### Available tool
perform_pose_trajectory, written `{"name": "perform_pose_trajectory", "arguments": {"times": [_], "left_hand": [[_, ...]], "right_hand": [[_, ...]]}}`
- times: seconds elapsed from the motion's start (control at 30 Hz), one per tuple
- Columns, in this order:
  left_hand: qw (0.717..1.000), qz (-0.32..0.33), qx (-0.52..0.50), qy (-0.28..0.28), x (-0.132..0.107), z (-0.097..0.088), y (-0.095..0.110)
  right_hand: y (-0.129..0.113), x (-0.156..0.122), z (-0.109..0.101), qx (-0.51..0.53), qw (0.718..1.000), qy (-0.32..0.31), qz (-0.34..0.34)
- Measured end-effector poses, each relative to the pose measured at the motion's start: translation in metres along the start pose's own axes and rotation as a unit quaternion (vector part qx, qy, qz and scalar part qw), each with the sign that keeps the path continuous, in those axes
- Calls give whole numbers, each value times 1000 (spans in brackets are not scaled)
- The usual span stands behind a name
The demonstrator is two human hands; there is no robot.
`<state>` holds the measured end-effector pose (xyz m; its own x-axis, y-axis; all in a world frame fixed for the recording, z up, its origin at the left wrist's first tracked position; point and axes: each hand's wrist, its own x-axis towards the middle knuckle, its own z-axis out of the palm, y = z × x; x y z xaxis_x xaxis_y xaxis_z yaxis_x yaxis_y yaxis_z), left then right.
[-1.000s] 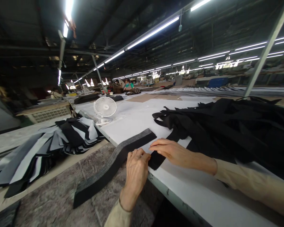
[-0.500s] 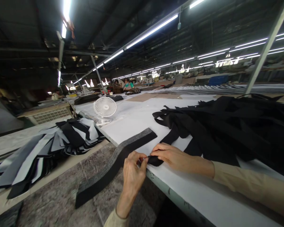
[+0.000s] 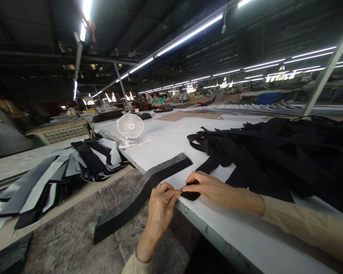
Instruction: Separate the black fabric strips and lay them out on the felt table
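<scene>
"At the near edge of the white table (image 3: 165, 133), what are the two hands doing?"

"They're meeting fingertip to fingertip, so I'm taking that spot as the clock's centre. The left hand (image 3: 159, 203) is sitting at seven o'clock, thumb and fingers pressing together; I can't tell what, if anything, is lying between the tips."

"And the right?"

"Over at three o'clock, the right hand (image 3: 213, 190) is pinching the edge of a black strip (image 3: 192, 196) between thumb and forefinger. A beige sleeve (image 3: 297, 220) is covering the forearm behind it."

"Where is that strip lying?"

"On the tabletop, just by the edge, its end showing beneath the right hand. Toward one o'clock more black cloth is leading up to a dark heap (image 3: 274, 156), which is filling the table around two to three. The hand is hiding any join."

"What's nearest the left hand?"

"A long grey-and-black band (image 3: 141, 198). It's curving from twelve o'clock across the table edge and hanging out toward eight."

"And farther off?"

"A white fan (image 3: 130, 126) is standing at eleven, facing this way. Overlapping grey, white and black strips (image 3: 57, 171) are spreading out at nine, with a slatted crate (image 3: 62, 134) sitting at ten. Small in the distance, a person in green (image 3: 158, 101) is appearing just before twelve."
</scene>
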<state>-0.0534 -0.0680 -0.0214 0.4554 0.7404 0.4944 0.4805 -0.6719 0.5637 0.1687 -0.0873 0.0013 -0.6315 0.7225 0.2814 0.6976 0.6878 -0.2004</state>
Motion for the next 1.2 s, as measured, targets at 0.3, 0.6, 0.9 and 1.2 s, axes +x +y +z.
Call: {"name": "perform_pose_trajectory", "arguments": {"times": [0.3, 0.6, 0.9, 1.2], "left_hand": [[993, 10, -107, 54, 1, -14, -14], [982, 183, 44, -10, -24, 15, 33], [988, 104, -116, -8, 13, 0, 47], [963, 10, 260, -65, 84, 15, -18]], "right_hand": [[-20, 0, -12, -10, 996, -31, -88], [-13, 3, -30, 15, 976, 160, 147], [2, -6, -13, 20, 991, -90, 100], [90, -31, -29, -163, 978, -43, 126]]}}
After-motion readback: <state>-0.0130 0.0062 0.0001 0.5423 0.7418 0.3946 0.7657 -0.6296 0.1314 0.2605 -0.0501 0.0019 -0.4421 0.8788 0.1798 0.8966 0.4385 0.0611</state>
